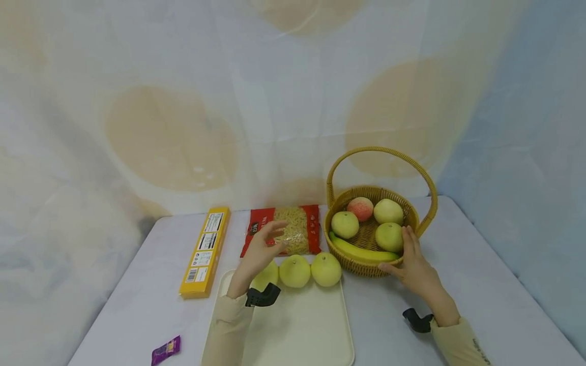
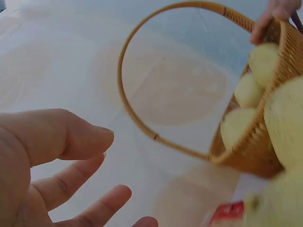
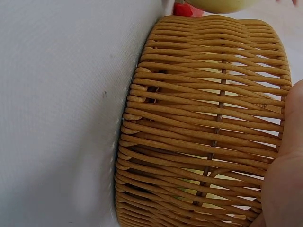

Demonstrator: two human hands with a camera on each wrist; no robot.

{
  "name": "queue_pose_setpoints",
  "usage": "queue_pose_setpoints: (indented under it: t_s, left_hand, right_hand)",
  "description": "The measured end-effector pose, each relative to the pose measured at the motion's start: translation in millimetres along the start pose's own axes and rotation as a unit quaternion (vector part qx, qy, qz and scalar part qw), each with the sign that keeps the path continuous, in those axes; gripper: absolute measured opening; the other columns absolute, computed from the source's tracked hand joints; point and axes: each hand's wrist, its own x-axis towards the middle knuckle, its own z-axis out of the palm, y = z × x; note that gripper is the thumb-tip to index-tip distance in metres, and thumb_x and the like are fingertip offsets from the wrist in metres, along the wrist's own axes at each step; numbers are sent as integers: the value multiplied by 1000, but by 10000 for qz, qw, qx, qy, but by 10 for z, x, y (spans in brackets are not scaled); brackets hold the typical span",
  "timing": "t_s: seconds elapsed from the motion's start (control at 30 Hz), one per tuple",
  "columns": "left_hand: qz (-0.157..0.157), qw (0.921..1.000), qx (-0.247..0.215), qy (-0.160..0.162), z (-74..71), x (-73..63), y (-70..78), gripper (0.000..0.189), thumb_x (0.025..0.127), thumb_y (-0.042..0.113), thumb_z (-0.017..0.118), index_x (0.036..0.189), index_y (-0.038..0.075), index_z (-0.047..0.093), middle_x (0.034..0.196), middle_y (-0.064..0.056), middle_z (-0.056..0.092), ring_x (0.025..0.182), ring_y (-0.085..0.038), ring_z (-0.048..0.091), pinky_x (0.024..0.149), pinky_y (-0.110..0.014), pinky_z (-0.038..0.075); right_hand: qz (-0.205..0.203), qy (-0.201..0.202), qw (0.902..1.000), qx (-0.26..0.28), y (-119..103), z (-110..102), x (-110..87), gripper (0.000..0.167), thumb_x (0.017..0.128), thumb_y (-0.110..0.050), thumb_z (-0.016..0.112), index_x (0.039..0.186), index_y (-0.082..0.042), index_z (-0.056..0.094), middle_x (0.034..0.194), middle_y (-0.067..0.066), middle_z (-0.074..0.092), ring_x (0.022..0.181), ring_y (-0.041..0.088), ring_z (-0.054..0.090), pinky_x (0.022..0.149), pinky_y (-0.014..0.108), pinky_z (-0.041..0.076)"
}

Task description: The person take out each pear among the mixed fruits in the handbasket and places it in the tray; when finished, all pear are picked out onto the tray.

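Observation:
A wicker basket (image 1: 363, 267) with a tall arched handle stands at the back right. Inside lie several pale green round fruits (image 1: 345, 224), a pink peach (image 1: 360, 208) and a banana (image 1: 361, 251). My right hand (image 1: 417, 272) is at the basket's right front rim; its extended fingers reach beside the nearest green fruit (image 1: 389, 237), and the thumb lies by the front rim. Woven wall (image 3: 203, 123) fills the right wrist view. My left hand (image 1: 258, 256) hovers, holding nothing, above three green fruits (image 1: 295, 271) lined up at the far edge of a cream tray (image 1: 302, 325).
Behind the tray lies a red bag of pasta (image 1: 293, 229). To its left is a long yellow box (image 1: 204, 254). A small purple packet (image 1: 166, 351) lies at the front left. Patterned white cloth (image 1: 274, 101) hangs behind the table.

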Motion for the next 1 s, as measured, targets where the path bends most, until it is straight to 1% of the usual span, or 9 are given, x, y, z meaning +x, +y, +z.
queue_pose_setpoints:
  t_s: [0.1,0.23,0.4,0.5,0.6,0.7,0.8,0.83,1.0]
  left_hand:
    - [49,9996,-248,-161,131,161,112,45,92,10,63,135,11,53,142,-13,50,130,-38,48,94,-47,52]
    - [300,9972,-560,-394,331,392,242,43,93,11,61,136,11,53,142,-14,49,129,-38,48,95,-45,51]
    - [405,9952,-668,-583,587,651,342,43,95,9,59,137,9,52,142,-16,49,127,-40,49,96,-44,51]
    - [279,9952,-661,-671,726,791,366,43,95,11,59,137,10,53,142,-14,49,128,-41,48,97,-45,50]
    - [128,9957,-622,-674,846,911,399,43,93,12,61,136,12,55,142,-12,50,129,-41,48,97,-45,49]
    - [17,9961,-614,-636,953,999,444,42,92,12,62,134,14,56,143,-10,49,131,-39,46,99,-44,47]
    - [-88,9960,-608,-648,1041,1043,472,43,92,12,62,135,13,55,148,-11,45,133,-38,44,101,-46,45]
    - [-146,9960,-569,-671,1067,1052,463,44,92,12,62,136,13,54,148,-12,44,133,-37,44,101,-45,45]
    - [-520,9942,-180,-925,1166,1052,370,52,93,19,61,142,10,46,152,-18,36,139,-37,37,107,-51,39]
  right_hand:
    - [4,32,10000,5,7,1,-5,114,86,-54,64,152,3,-10,159,29,-7,109,60,51,48,31,42]
    - [-16,71,10000,21,20,4,-2,114,87,-53,64,152,3,-11,159,29,-7,112,61,49,48,32,43]
    - [-18,51,10000,58,26,15,7,114,87,-53,64,153,0,-12,159,29,-7,112,61,49,49,31,42]
    - [-20,61,10000,73,28,16,6,114,87,-53,65,153,-1,-12,159,30,-6,105,57,54,47,30,40]
    - [-29,73,10000,59,34,19,9,114,86,-53,65,153,-1,-12,159,30,-5,101,54,56,46,29,39]
    - [-51,98,9999,7,46,26,13,114,86,-53,65,153,0,-11,159,30,-4,108,58,52,48,31,41]
    - [-57,115,9999,-28,53,37,18,114,86,-53,65,153,0,-11,159,30,-3,115,61,47,49,31,43]
    - [-47,99,9999,-17,53,39,19,114,86,-53,64,153,-1,-11,159,30,-3,116,61,46,49,31,43]
    - [-1,71,10000,10,46,27,9,113,87,-54,63,153,0,-11,159,29,-4,116,59,47,48,30,41]
